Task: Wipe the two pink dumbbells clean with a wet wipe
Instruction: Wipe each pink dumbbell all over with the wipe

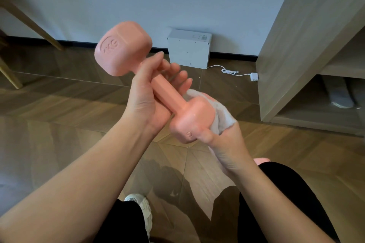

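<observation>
A pink dumbbell (126, 49) is held up in mid-air, tilted, with its embossed weight head at the upper left and its other head at the lower right. My left hand (146, 96) wraps the handle just below the upper head. My right hand (223, 144) cups the lower head with a white wet wipe (223, 116) pressed between palm and dumbbell. A small pink edge of a second dumbbell (261, 161) shows behind my right forearm, by my right knee; most of it is hidden.
A white box (188, 49) stands against the wall, with a white cable and charger (253, 76) on the wooden floor. A wooden cabinet (308, 45) rises at the right, wooden furniture legs (35, 25) at the left. My white shoe (142, 209) is below.
</observation>
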